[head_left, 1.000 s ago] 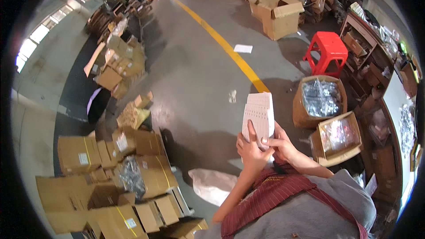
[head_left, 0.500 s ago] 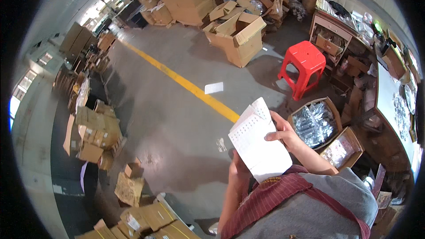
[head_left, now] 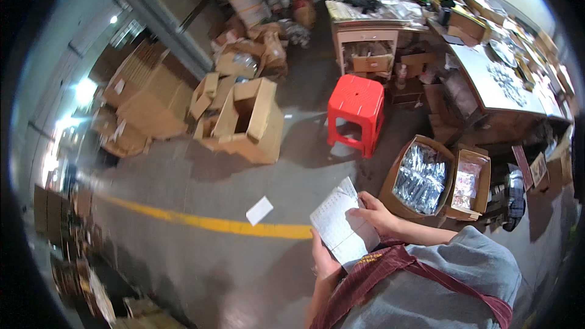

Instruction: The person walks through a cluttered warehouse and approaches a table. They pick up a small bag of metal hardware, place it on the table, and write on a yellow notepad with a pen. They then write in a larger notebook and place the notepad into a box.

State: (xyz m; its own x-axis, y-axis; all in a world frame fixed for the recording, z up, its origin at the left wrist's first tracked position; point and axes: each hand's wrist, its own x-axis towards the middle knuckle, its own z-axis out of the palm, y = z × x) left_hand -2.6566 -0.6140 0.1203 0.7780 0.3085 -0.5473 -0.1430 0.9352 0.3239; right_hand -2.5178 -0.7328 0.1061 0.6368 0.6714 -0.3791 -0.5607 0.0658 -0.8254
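Observation:
A white sheet of paper with rows of small marks is held up in front of my body, its upper corner folded. My right hand pinches its right edge, thumb lying on the face of the sheet. Along the lower left edge, my left hand grips the paper, with most of its fingers hidden behind. A dark red striped apron strap crosses my grey shirt just below the sheet.
A red plastic stool stands ahead. Right of it are a carton of silvery plastic packets, a smaller carton and a cluttered white-topped table. An open cardboard box stands at left. Another paper lies by the yellow floor line.
My view has turned to the right, so the stool, cartons and table sit further left or more fully in sight. Both hands still hold the paper, now slightly lower in the picture.

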